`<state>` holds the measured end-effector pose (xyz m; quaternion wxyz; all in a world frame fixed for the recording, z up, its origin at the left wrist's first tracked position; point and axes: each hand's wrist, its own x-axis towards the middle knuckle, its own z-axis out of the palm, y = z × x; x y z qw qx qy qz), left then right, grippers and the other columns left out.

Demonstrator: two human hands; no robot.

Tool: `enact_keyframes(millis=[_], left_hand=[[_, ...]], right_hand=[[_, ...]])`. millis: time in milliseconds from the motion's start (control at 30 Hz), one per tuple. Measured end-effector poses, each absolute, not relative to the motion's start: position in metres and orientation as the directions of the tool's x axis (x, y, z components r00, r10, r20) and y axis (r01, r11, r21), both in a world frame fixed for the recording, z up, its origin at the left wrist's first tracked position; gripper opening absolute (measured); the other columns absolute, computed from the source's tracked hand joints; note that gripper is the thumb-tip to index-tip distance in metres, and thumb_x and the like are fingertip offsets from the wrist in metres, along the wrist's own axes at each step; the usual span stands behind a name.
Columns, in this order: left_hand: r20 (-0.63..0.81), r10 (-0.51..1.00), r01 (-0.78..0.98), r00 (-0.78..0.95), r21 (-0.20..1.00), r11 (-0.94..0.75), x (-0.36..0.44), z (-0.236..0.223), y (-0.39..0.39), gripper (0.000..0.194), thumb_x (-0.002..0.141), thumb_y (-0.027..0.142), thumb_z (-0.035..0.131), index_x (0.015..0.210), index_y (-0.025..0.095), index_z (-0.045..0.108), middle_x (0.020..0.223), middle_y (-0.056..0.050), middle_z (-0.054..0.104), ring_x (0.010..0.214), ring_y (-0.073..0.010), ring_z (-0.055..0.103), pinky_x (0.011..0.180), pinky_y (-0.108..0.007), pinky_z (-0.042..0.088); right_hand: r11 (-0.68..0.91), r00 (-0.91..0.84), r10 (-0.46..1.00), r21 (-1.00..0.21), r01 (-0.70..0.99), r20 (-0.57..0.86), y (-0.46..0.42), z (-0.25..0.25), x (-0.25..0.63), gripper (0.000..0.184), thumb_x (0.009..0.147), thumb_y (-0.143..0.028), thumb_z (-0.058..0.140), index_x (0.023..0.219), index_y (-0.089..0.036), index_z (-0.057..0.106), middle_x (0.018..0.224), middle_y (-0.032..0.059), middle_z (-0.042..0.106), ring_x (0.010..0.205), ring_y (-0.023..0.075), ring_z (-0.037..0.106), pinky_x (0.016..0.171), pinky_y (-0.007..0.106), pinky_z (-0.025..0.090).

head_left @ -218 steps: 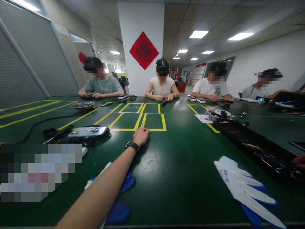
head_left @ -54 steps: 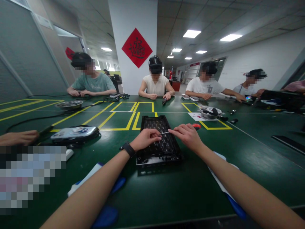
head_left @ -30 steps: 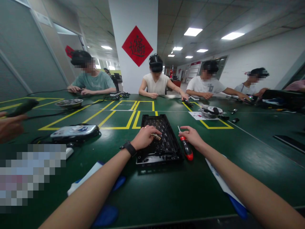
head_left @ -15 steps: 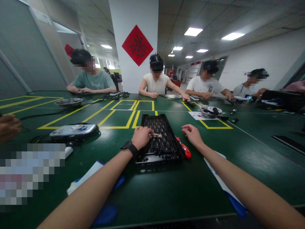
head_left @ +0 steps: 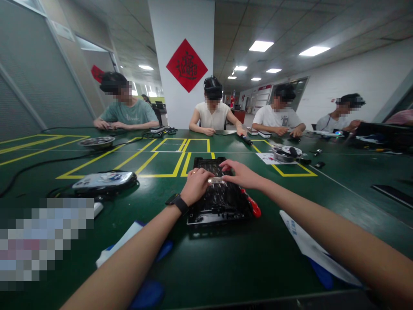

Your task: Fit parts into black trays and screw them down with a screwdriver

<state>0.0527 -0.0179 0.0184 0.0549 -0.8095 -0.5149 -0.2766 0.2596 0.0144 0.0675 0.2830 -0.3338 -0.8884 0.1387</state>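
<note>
A black rectangular tray-like casing [head_left: 222, 206] lies on the green table in front of me, its inside patterned with shiny marks. Over it, my left hand [head_left: 197, 185], with a black watch on the wrist, pinches the left end of a small pale flat piece [head_left: 217, 181]. My right hand [head_left: 240, 173] reaches in from the right, thumb and fingers apart, at the right end of that piece; whether it touches is hard to make out. A red-handled tool [head_left: 254, 206], its kind unclear, rests against the casing's right side.
White-and-blue packets [head_left: 303, 237] lie under my forearms. At left sits a phone-like device [head_left: 105, 181] with cables. Metal bowls [head_left: 285, 153] stand farther off, near yellow tape outlines [head_left: 158, 175]. Several people sit across the table, one holding a dark tool [head_left: 247, 140].
My right hand has moved left from beside the casing to the pale piece. The left hand keeps its pinch. Across the table, one person's hand with the dark tool has shifted left.
</note>
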Motion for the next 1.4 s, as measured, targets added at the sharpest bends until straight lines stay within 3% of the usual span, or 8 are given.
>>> enact_keyframes(millis=[133,233,333,400,600,867,1067,1400], left_hand=[[0.566,0.743,0.793,0.357,0.236,-0.561,0.055,0.024,-0.022,0.027,0.080,0.024,0.054,0.106,0.027,0.059,0.099,-0.004,0.058,0.097,-0.0207,0.046,0.088,-0.036,0.033],[0.585,0.760,0.769,0.283,0.334,-0.545,0.053,0.026,-0.018,0.033,0.078,0.034,0.055,0.110,0.028,0.057,0.102,-0.003,0.059,0.099,-0.0205,0.048,0.089,-0.035,0.033],[0.547,0.831,0.784,-0.097,0.557,-0.275,0.042,0.023,-0.006,0.042,0.082,0.047,0.043,0.117,0.024,0.051,0.106,-0.007,0.060,0.099,-0.0224,0.051,0.083,-0.035,0.037],[0.400,0.868,0.765,-0.293,0.643,-0.037,0.030,0.019,0.003,0.048,0.083,0.052,0.037,0.110,0.018,0.055,0.097,-0.011,0.062,0.090,-0.0245,0.055,0.073,-0.034,0.039],[0.156,0.981,0.824,-0.112,0.566,0.004,0.007,0.002,0.018,0.029,0.073,0.039,0.050,0.054,0.017,0.051,0.049,-0.004,0.051,0.051,-0.0174,0.051,0.050,-0.027,0.029],[0.352,0.925,0.779,-0.145,0.617,-0.112,0.019,-0.011,0.022,0.028,0.077,0.038,0.045,0.058,0.019,0.039,0.057,0.002,0.048,0.055,-0.0117,0.045,0.052,-0.023,0.030],[0.340,0.936,0.771,-0.096,0.620,-0.146,0.021,-0.014,0.021,0.027,0.075,0.033,0.047,0.055,0.019,0.036,0.053,0.003,0.044,0.054,-0.0113,0.043,0.052,-0.023,0.027],[0.340,0.935,0.751,-0.100,0.642,-0.153,0.022,-0.013,0.019,0.026,0.075,0.031,0.047,0.055,0.019,0.036,0.053,0.004,0.044,0.053,-0.0110,0.042,0.052,-0.023,0.027]], right_hand=[[0.758,-0.674,0.651,-0.242,0.606,0.348,0.007,0.072,0.244,0.014,0.077,-0.031,0.058,0.083,-0.019,0.063,0.078,0.0020,0.064,0.070,0.0128,0.055,0.063,0.023,0.035],[0.732,-0.626,0.670,-0.214,0.647,0.399,0.009,0.068,0.244,0.012,0.078,-0.030,0.058,0.078,-0.019,0.064,0.077,0.0027,0.065,0.071,0.0138,0.056,0.063,0.023,0.035],[0.688,-0.535,0.715,-0.319,0.651,0.450,0.007,0.061,0.247,0.016,0.080,-0.031,0.055,0.078,-0.019,0.066,0.078,0.0039,0.066,0.070,0.0144,0.057,0.065,0.025,0.037],[0.648,-0.471,0.758,-0.439,0.623,0.451,0.001,0.055,0.249,0.020,0.080,-0.034,0.054,0.078,-0.017,0.067,0.076,0.0043,0.067,0.068,0.0141,0.057,0.065,0.025,0.039],[0.653,-0.557,0.739,-0.607,0.454,0.378,-0.033,0.051,0.255,0.027,0.080,-0.039,0.053,0.083,-0.015,0.066,0.074,0.0025,0.065,0.062,0.0113,0.054,0.060,0.023,0.039],[0.753,-0.768,0.577,-0.546,0.368,0.277,-0.055,0.054,0.254,0.019,0.080,-0.032,0.055,0.082,-0.015,0.064,0.076,0.0028,0.065,0.067,0.0111,0.056,0.064,0.023,0.041],[0.835,-0.812,0.507,-0.397,0.380,0.289,-0.056,0.049,0.251,0.012,0.076,-0.028,0.060,0.078,-0.016,0.065,0.079,0.0033,0.065,0.074,0.0128,0.056,0.071,0.025,0.040],[0.815,-0.802,0.526,-0.435,0.382,0.282,-0.055,0.045,0.250,0.013,0.076,-0.029,0.061,0.079,-0.017,0.066,0.079,0.0033,0.065,0.073,0.0124,0.057,0.071,0.025,0.041]])
